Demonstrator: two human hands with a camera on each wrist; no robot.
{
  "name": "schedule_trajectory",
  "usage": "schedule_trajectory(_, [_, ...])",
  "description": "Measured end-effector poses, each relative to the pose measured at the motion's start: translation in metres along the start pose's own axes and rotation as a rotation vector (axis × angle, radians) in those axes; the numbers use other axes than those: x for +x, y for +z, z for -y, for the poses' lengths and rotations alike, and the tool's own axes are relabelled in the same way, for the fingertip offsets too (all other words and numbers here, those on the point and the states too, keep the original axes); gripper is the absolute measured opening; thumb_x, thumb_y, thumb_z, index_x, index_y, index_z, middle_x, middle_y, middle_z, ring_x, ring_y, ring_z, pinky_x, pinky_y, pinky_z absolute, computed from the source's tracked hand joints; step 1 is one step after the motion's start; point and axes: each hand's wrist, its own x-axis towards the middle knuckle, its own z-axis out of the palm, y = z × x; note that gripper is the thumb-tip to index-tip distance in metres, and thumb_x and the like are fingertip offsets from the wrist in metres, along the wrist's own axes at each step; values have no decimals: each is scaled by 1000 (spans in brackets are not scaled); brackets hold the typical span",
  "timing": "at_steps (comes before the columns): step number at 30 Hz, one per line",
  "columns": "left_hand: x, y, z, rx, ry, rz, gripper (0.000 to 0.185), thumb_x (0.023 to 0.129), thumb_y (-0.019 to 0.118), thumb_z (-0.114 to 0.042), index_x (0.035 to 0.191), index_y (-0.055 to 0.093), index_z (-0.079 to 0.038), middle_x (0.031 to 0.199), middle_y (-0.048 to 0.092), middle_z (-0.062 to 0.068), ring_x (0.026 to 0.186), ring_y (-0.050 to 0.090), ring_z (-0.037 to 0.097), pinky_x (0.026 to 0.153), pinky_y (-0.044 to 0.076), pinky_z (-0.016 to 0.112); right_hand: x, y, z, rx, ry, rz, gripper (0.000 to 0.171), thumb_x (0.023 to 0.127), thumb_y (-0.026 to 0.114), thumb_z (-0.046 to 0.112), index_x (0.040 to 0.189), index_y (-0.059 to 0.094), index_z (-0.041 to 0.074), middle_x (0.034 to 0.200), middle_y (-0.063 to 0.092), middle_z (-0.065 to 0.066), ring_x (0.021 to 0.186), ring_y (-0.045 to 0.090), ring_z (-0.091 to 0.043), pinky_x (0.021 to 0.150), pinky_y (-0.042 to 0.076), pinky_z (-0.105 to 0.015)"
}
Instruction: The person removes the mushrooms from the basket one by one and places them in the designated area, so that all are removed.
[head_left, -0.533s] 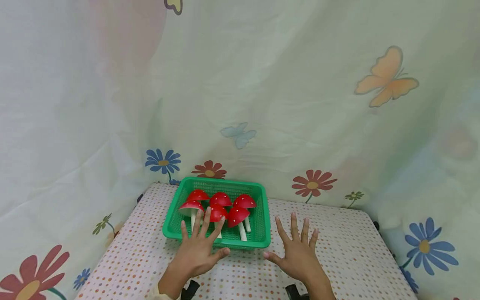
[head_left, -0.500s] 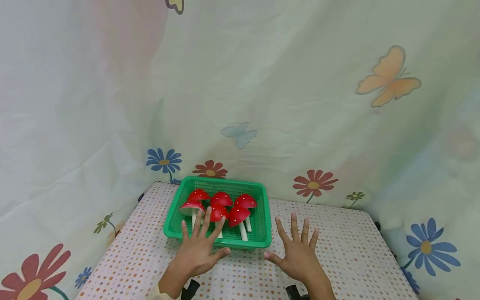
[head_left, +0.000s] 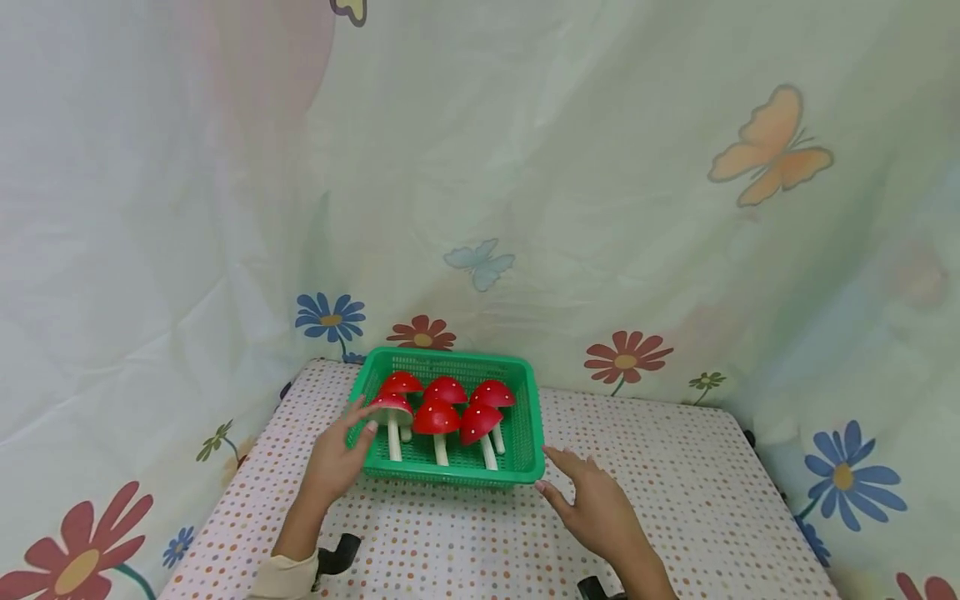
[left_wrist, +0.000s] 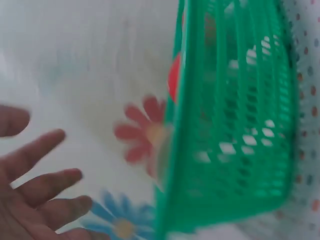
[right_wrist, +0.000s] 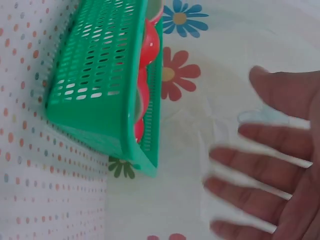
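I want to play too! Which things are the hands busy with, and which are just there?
In use:
green plastic mesh basket
red toy mushrooms with white stems
left hand
right hand

Just there:
dotted tablecloth
flower-and-butterfly curtain

Both hands are bare, with no rings, gloves or wristbands visible in any view. The left hand (head_left: 333, 462) ends at a cream-coloured sleeve cuff (head_left: 281, 579) at the near edge of the head view. The right hand (head_left: 592, 508) shows a bare wrist and forearm with no sleeve in sight. A small black, rounded piece of the wrist-worn gear (head_left: 336, 553) sits beside the left cuff, and another black piece (head_left: 596, 590) shows by the right forearm.
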Motion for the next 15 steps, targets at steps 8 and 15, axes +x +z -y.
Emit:
schedule_trajectory(8, [26, -9, 67, -499, -157, -116, 35, 106, 42, -12, 138, 52, -4, 161, 32, 11, 152, 22, 27, 122, 21, 53, -11, 23, -1, 107, -83, -211, 27, 81, 81, 14, 108, 76, 16, 103, 76, 5, 87, 72, -11, 81, 59, -37])
schedule_trajectory(15, [38, 0, 79, -597, -223, -25, 42, 108, 39, -21, 147, 41, -8, 162, 25, 12, 149, 22, 34, 115, 29, 60, -10, 42, -6, 155, -200, -226, 32, 77, 83, 6, 105, 75, 21, 95, 69, 17, 88, 67, 0, 76, 58, -25])
